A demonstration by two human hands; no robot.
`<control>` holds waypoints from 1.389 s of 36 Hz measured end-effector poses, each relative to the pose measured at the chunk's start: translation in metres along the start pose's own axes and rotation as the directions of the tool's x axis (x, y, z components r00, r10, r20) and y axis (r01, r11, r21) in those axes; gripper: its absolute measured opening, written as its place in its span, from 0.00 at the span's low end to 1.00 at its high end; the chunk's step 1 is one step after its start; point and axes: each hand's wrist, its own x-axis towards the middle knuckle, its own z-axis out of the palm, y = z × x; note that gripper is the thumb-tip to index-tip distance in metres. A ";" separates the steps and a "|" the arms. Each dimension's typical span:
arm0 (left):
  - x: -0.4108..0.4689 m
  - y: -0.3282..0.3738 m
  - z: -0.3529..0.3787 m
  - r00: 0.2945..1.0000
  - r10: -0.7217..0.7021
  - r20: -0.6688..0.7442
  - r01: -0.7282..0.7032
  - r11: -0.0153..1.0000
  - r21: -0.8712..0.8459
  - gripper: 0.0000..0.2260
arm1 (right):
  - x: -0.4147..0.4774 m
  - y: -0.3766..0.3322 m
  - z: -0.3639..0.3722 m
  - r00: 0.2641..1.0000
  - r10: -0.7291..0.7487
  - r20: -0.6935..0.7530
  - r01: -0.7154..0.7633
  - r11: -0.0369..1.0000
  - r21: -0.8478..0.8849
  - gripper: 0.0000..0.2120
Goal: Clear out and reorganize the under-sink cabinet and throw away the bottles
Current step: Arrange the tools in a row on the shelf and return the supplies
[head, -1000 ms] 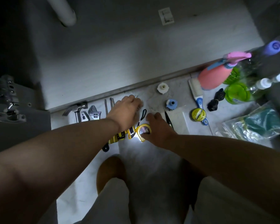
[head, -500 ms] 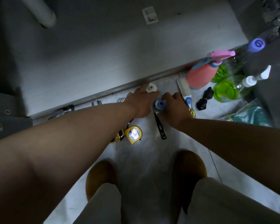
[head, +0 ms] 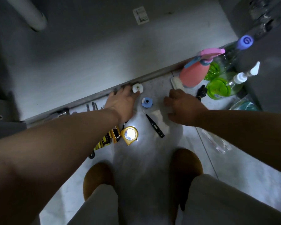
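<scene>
On the floor in front of the open cabinet, my left hand (head: 122, 102) lies flat with its fingers spread, touching a small white plastic fitting (head: 137, 88). My right hand (head: 184, 106) hovers open to the right, over a white scrap of paper, holding nothing. A blue fitting (head: 147, 102) sits between the two hands. At the right stand a pink spray bottle (head: 192, 73), two green bottles (head: 218, 89) and a clear bottle with a blue cap (head: 244, 42).
A yellow tape measure (head: 129, 135), a black pen-like tester (head: 154, 125), yellow-handled tools and metal wrenches (head: 92, 107) lie along the cabinet's front edge. A white brush (head: 176, 82) and a black clip (head: 201, 92) lie by the bottles. A white pipe (head: 31, 15) hangs inside the cabinet.
My right hand has drawn back to the right, off the blue fitting, which now lies uncovered. My left hand stays by the white fitting.
</scene>
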 end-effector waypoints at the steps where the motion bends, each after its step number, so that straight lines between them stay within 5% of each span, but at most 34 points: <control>1: -0.002 -0.001 0.001 1.000 -0.001 0.010 0.001 1.000 -0.003 0.38 | -0.010 0.010 -0.002 1.000 -0.014 0.010 0.014 0.998 -0.069 0.26; 6: -0.013 -0.007 0.006 0.999 0.014 0.038 -0.011 0.996 -0.087 0.37 | -0.046 0.035 0.000 0.994 0.055 0.095 -0.039 0.987 -0.157 0.37; 17: -0.039 -0.033 0.017 0.999 -0.032 -0.004 0.030 0.975 -0.221 0.29 | -0.017 0.001 0.003 0.981 0.183 0.069 -0.191 0.973 0.129 0.23; 27: -0.044 -0.047 0.023 0.999 -0.049 -0.002 0.048 0.980 -0.195 0.32 | 0.012 -0.030 0.016 0.892 0.452 0.013 -0.451 0.887 0.098 0.26; 31: -0.048 -0.045 0.017 0.998 -0.058 -0.010 0.054 0.968 -0.246 0.30 | 0.012 -0.041 0.008 0.911 0.412 0.008 -0.410 0.905 0.116 0.26; 35: -0.066 -0.052 0.013 0.992 -0.125 -0.013 0.113 0.934 -0.338 0.27 | 0.020 -0.058 -0.014 0.951 0.250 0.183 -0.294 0.912 0.286 0.25; 40: -0.107 -0.074 0.020 0.964 -0.265 0.005 0.237 0.856 -0.460 0.15 | 0.033 -0.099 -0.052 0.886 0.032 0.463 -0.143 0.968 0.208 0.27; 44: -0.150 -0.090 0.044 0.858 -0.513 0.017 0.401 0.650 -0.646 0.09 | 0.042 -0.136 -0.069 0.917 -0.055 0.396 -0.033 0.977 0.212 0.19; 50: -0.202 -0.115 0.086 0.622 -0.738 0.262 0.637 0.282 -0.718 0.23 | 0.047 -0.197 -0.042 0.943 -0.127 0.307 0.005 0.929 0.369 0.14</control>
